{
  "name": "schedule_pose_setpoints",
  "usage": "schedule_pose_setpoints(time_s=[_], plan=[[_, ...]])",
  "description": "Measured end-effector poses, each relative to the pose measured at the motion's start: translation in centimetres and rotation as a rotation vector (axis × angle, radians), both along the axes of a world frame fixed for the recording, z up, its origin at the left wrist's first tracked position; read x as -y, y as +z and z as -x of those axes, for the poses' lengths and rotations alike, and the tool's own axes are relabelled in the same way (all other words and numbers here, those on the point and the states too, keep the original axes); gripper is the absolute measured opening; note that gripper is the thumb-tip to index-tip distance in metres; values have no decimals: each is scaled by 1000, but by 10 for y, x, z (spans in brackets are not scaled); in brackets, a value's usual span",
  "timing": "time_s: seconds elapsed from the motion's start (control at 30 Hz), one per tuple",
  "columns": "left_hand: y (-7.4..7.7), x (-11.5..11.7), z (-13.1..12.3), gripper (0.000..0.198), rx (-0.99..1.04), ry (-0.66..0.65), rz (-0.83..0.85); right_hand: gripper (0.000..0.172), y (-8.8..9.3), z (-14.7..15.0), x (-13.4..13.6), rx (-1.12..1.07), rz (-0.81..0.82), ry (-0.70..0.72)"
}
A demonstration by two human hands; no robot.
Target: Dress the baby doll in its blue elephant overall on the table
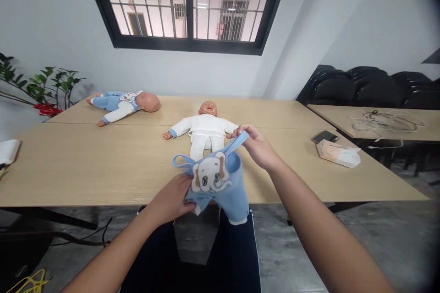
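Light blue doll overalls [237,192] with a white elephant face on the bib hang over the table's front edge, above my lap. My left hand [175,197] grips them by the side, its fingers partly hidden by the cloth. Up at the right, my right hand [256,146] pinches one shoulder strap and draws it upward; the other strap loops loose on the left. Just beyond lies a baby doll [206,126] on its back, in a white top with blue cuffs and white trousers. The overalls cover its lower legs from view.
A second doll [118,103] in blue overalls lies at the back left. On the right are a tissue pack [338,153] and a dark phone [325,136]. Coiled cables [388,121] rest on another table, before stacked black chairs [374,89]. A plant [48,84] stands left.
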State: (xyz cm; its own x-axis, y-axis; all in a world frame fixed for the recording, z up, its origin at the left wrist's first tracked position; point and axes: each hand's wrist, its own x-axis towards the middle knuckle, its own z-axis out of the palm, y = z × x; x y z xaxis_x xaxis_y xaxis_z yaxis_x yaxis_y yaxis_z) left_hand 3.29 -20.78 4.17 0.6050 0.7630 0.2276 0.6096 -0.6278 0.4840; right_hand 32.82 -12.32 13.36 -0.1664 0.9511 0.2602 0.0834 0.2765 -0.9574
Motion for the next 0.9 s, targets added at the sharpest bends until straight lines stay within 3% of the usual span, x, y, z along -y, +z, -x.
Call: schedule_pose_setpoints(time_s=[0.13, 0.27, 0.37, 0.47, 0.5, 0.57, 0.67, 0.8, 0.9], plan=[[0, -15, -10, 46, -20, 155, 34, 22, -30, -16, -37, 107, 8, -50], [-1, -19, -17, 42, -132, 113, -27, 17, -53, -38, -61, 751, 68, -36], [-8, -17, -21, 32, -177, 44, -90, 13, -46, -31, -66, 1078, 37, 0], [-16, -17, -23, 24, -205, -19, -134, 39, -31, 15, -67, 1045, -308, -44], [-19, -17, -23, 24, -210, -21, -145, 41, -28, 36, -67, 1044, -450, 48], [-22, -16, -22, 25, -213, -6, -161, 36, -27, 76, -68, 1166, -652, 408], [-25, -14, -18, 22, -207, 19, -151, 26, -39, 110, -72, 1355, -808, 666], [-29, -9, -9, 19, -190, 61, -117, 24, -58, 105, -81, 1470, -865, 732], [-35, -6, -3, 16, -179, 83, -114, 22, -61, 93, -88, 1444, -911, 729]])
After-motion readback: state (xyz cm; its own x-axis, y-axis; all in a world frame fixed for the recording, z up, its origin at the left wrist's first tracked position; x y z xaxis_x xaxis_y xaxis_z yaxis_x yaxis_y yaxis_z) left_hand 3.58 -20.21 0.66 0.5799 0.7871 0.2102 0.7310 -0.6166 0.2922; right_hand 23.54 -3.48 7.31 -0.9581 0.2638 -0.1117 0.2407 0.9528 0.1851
